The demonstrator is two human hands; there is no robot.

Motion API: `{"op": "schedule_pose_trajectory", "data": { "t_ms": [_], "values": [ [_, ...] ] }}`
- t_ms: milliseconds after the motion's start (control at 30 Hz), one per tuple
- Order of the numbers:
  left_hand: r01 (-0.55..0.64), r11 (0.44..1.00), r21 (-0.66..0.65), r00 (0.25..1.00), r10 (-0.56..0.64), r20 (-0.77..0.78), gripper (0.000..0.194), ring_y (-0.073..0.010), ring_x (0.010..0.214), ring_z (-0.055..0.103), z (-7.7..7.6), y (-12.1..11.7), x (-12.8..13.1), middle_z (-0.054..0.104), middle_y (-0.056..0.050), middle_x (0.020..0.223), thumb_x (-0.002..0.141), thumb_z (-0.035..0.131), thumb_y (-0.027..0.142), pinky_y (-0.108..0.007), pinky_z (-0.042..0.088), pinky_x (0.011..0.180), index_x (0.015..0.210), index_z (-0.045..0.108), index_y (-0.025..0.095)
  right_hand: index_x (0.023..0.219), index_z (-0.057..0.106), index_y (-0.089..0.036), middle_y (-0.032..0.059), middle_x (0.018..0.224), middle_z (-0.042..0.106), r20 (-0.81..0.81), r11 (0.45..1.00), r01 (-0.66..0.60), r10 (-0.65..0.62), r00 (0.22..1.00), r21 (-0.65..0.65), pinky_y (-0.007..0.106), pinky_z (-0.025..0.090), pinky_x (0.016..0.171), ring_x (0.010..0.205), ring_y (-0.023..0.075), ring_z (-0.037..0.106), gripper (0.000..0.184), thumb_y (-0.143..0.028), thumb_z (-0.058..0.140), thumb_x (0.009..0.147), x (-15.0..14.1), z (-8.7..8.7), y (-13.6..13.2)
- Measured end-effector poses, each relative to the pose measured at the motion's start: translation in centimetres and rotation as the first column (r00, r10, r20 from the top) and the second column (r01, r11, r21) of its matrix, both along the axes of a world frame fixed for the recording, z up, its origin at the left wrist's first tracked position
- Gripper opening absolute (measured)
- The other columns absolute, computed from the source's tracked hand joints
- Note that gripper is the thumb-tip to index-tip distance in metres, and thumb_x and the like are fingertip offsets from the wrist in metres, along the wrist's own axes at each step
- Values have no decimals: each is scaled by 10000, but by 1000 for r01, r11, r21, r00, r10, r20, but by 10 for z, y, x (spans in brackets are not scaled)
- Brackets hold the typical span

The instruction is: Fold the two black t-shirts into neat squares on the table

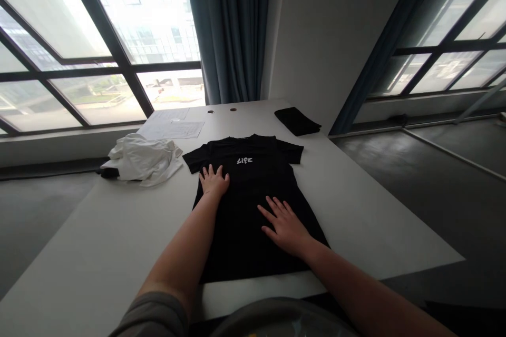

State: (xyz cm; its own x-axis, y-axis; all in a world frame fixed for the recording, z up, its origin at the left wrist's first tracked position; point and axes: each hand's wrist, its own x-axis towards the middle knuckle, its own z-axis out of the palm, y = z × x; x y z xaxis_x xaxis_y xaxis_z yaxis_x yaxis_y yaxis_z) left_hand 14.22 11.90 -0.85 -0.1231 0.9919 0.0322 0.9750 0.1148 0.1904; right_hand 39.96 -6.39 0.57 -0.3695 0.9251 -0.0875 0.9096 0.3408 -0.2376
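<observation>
A black T-shirt (245, 237) lies spread out on the white table (367, 221), its collar toward the far side and its hem toward me. Small white lettering (244, 160) marks its chest. My left hand (214, 181) rests open on the shirt's left side, just below the sleeve, with the fingers spread. Lower down and to the right, my right hand (285, 225) is open too, its fingers apart over the shirt's body. Neither hand grips any cloth.
A crumpled white garment (144, 158) lies at the table's left edge, with something black under it. Behind it are printed papers (182, 129). A folded black cloth (297, 120) sits at the far right corner. Beyond the table hangs a blue curtain (233, 31) beside windows.
</observation>
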Motion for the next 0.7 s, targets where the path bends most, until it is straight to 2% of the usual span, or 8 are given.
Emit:
{"op": "schedule_pose_trajectory", "data": {
  "t_ms": [167, 400, 467, 533, 600, 700],
  "values": [
    [-21, 999, -42, 1000, 20, -12, 674, -423, 1594, 159, 4, 1, 1, 245, -81, 1739, 993, 362, 617, -624, 121, 1262, 1604, 422, 337, 1667, 301, -230, 112, 1749, 124, 19, 994, 103, -103, 994, 24, 502, 143, 1303, 1615, 308, 121, 744, -629, 384, 1044, 6, -9, 3],
    [47, 997, -57, 999, -48, -18, 707, -418, 1599, 139, 9, -7, -3, 223, -80, 1746, 1010, 301, 633, -614, 120, 1268, 1628, 385, 301, 1664, 269, -90, 184, 1735, 165, 57, 966, 257, -258, 964, 27, 496, 168, 1300, 1606, 341, 160, 867, -657, 372, 1017, 35, -23, 19],
    [104, 995, -12, 994, -104, -37, 680, -401, 1605, 129, 10, -15, 2, 209, -90, 1748, 1019, 323, 591, -605, 103, 1276, 1612, 420, 272, 1655, 297, -92, 196, 1725, 207, 61, 959, 284, -282, 958, -21, 515, 213, 1282, 1591, 372, 209, 889, -687, 378, 1001, 42, -21, 33],
    [205, 978, 28, 978, -204, -39, 653, -352, 1608, 153, 10, -22, 9, 210, -88, 1748, 1029, 332, 564, -550, 108, 1291, 1597, 444, 262, 1653, 316, -119, 188, 1719, 240, 49, 953, 298, -295, 954, -60, 533, 249, 1263, 1579, 393, 240, 898, -718, 383, 986, 40, -15, 54],
    [277, 961, 20, 961, -277, -11, 651, -309, 1605, 192, 10, -27, 15, 232, -73, 1743, 1035, 320, 591, -503, 129, 1296, 1601, 435, 290, 1654, 313, -133, 173, 1721, 247, 25, 955, 294, -293, 956, -50, 522, 240, 1264, 1587, 389, 211, 889, -716, 388, 987, 27, -4, 78],
    [277, 960, -44, 961, -276, 15, 707, -315, 1611, 169, 11, -28, 19, 239, -56, 1742, 1005, 333, 687, -543, 124, 1290, 1621, 386, 344, 1647, 319, -107, 177, 1721, 245, -11, 967, 255, -255, 967, -13, 486, 176, 1283, 1606, 366, 136, 810, -628, 365, 1029, -9, 9, 113]
  ]
}}
